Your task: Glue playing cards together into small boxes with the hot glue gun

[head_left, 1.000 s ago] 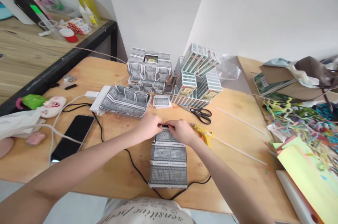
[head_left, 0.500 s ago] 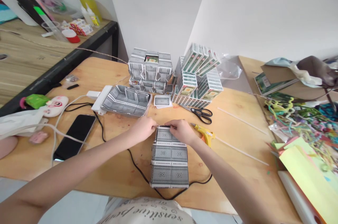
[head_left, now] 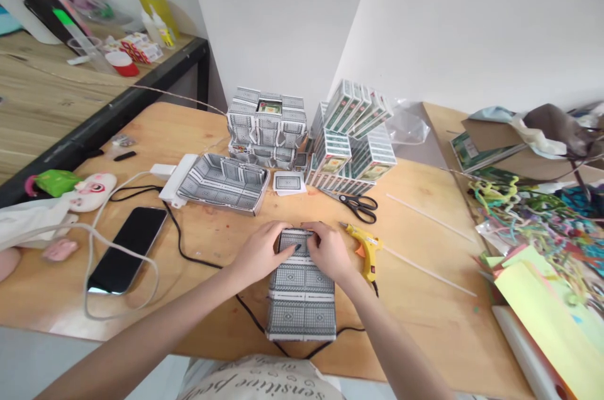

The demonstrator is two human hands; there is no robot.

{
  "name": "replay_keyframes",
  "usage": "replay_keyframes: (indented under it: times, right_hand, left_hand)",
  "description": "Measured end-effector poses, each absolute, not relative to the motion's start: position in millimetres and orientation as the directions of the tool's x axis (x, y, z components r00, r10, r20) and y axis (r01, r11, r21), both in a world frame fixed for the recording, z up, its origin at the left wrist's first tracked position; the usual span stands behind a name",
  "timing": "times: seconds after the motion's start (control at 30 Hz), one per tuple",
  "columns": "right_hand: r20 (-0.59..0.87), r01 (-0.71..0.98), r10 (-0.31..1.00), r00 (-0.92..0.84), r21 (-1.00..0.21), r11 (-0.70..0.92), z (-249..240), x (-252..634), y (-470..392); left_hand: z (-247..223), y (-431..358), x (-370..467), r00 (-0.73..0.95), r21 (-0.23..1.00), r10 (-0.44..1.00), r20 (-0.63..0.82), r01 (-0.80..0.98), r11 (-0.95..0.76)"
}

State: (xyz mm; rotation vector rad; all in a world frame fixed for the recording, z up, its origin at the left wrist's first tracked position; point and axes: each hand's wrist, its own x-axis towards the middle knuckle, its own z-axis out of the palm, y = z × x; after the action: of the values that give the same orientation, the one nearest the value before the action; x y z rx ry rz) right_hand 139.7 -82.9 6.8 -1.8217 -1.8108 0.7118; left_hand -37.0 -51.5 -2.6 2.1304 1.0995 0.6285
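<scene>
Currently, far left of the tabletop [head_left: 425,299]: white bag and pink toys, then a black phone [head_left: 126,250] lying flat with a white cable looped past it. Next right, an open tray made of patterned cards [head_left: 223,183], sitting against a white power strip [head_left: 173,181]; a black cord runs from there toward the near edge. Centre: left hand [head_left: 258,253] and right hand [head_left: 326,251] both rest on the far end of a patterned card block [head_left: 301,287], which lies flat near the front edge, long side pointing away from the person. Left-hand fingers [head_left: 278,231] are curled over the block's top-left corner, right-hand fingers [head_left: 309,231] curled over the top-right; both press and pinch the far end, thumbs nearly meeting in the middle. Behind: a stacked card structure [head_left: 267,126], a single card [head_left: 289,183], then a leaning pile of card packs [head_left: 353,139]. Right of the hands: scissors [head_left: 361,204], yellow glue gun [head_left: 364,248] just beside the right hand, two glue sticks, then pipe cleaners and coloured paper at far right.
</scene>
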Motion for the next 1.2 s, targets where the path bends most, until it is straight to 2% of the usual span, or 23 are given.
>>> replay_keyframes:
  times: [0.13, 0.2, 0.27, 0.37, 0.53, 0.67, 0.83, 0.97, 1.07, 1.13, 1.2]
  right_hand:
    - [0.028, 0.825, 1.000, 0.012, -0.565, 0.006, -1.2, 129.9, -84.4]
    - [0.038, 0.830, 0.999, 0.007, -0.558, 0.016, -2.5, 128.1, -82.6]
    - [0.065, 0.796, 0.997, 0.034, -0.605, 0.012, -2.2, 128.9, -81.8]
    - [0.091, 0.693, 0.982, 0.167, -0.720, -0.051, -2.2, 134.8, -85.6]
    - [-0.059, 0.452, 0.904, 0.424, -0.851, -0.268, -14.5, 146.8, -103.4]
    - [-0.183, 0.318, 0.887, 0.425, -0.887, -0.335, -25.0, 143.8, -114.8]
    - [-0.228, 0.166, 0.881, 0.415, -0.933, -0.320, -5.8, 134.2, -113.0]
    - [-0.095, 0.156, 0.928, 0.360, -0.975, -0.160, 26.7, 131.3, -107.3]
    - [-0.002, 0.060, 0.966, 0.258, -0.998, -0.018, 44.2, 131.4, -106.9]
    - [0.066, -0.015, 0.977, 0.203, -0.997, 0.071, 50.9, 133.3, -108.7]
    - [0.128, -0.049, 0.977, 0.171, -0.989, 0.138, 55.4, 136.6, -111.1]
  left_hand:
    - [-12.4, -56.5, -35.3, 0.522, 0.761, 0.849, 0.086, 0.515, -0.394]
    - [-14.6, -57.4, -35.0, 0.520, 0.767, 0.850, 0.077, 0.514, -0.384]
    - [-15.9, -58.2, -34.8, 0.507, 0.785, 0.859, 0.063, 0.507, -0.357]
    - [-16.8, -59.7, -35.5, 0.452, 0.830, 0.892, 0.022, 0.489, -0.268]
    - [-18.3, -63.1, -39.5, 0.400, 0.868, 0.916, -0.035, 0.466, -0.170]
    - [-25.9, -71.6, -36.5, 0.317, 0.904, 0.947, -0.048, 0.417, -0.094]
    - [-25.1, -88.2, -25.6, 0.049, 0.957, 0.997, -0.052, 0.288, 0.035]
    - [-0.2, -90.6, -23.4, 0.008, 0.979, 0.992, 0.130, 0.158, -0.129]
    - [24.8, -81.9, -30.9, 0.040, 0.941, 0.951, 0.308, 0.134, -0.311]
    - [41.1, -71.7, -41.3, 0.132, 0.909, 0.916, 0.379, 0.132, -0.395]
    - [57.1, -59.3, -53.9, 0.315, 0.888, 0.873, 0.373, 0.152, -0.435]
